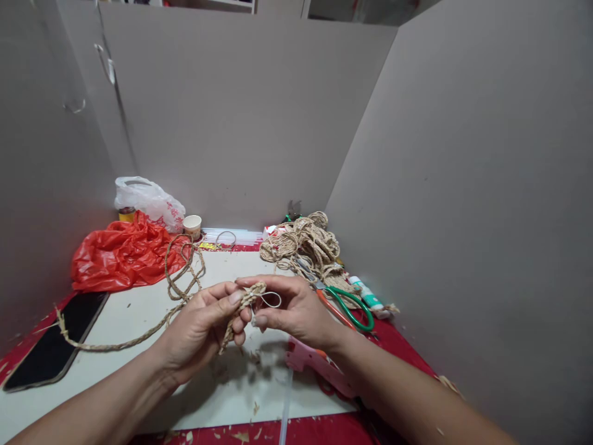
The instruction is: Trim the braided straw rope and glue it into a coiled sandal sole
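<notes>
My left hand is closed around a short piece of braided straw rope, its thumb pressed on the upper part. My right hand curls about the top end of the piece. Its index finger lies along the tip, and the thumb is at a thin white wire that stands out from the braid in a small loop. The right fingertips are partly hidden behind the thumb and braid. A long straw rope runs behind the left wrist and coils on the white board.
Green-handled scissors lie before a heap of straw rope. A pink tool lies below my right hand. Left are a phone and a red plastic bag. A paper cup stands behind. Grey panels enclose the table.
</notes>
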A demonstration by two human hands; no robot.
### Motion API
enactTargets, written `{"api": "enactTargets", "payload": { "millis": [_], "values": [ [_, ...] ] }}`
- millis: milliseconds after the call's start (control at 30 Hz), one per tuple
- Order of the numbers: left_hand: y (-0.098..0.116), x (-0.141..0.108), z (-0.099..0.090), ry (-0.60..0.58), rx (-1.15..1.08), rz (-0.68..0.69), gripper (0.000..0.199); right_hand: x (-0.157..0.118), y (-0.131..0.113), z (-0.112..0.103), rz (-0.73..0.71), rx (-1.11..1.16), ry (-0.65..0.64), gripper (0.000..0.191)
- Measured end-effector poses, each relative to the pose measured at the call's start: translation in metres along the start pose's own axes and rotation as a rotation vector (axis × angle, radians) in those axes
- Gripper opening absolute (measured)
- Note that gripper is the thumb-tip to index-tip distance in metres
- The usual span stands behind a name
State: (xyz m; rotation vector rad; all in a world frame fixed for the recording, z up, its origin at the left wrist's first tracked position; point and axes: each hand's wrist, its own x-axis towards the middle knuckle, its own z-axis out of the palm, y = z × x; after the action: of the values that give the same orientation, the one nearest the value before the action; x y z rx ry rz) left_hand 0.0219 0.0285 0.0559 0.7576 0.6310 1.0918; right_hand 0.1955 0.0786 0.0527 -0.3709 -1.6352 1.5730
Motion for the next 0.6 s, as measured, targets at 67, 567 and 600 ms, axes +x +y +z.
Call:
{"api": "enactTargets", "payload": {
  "millis": [67,567,600],
  "values": [
    [-0.002,0.000,0.001,-0.002,-0.007,-0.006,0.020,0.001,0.001,0.001,-0.010,-0.050,0.021,0.032],
    [0.011,-0.002,-0.001,0.129,-0.023,0.111,0.026,-0.015,-0.012,-0.009,0.069,0.264,0.324,0.026],
    [0.011,-0.001,-0.001,0.137,-0.031,0.109,0.027,-0.017,-0.014,-0.008,0.059,0.278,0.369,0.027]
  ]
}}
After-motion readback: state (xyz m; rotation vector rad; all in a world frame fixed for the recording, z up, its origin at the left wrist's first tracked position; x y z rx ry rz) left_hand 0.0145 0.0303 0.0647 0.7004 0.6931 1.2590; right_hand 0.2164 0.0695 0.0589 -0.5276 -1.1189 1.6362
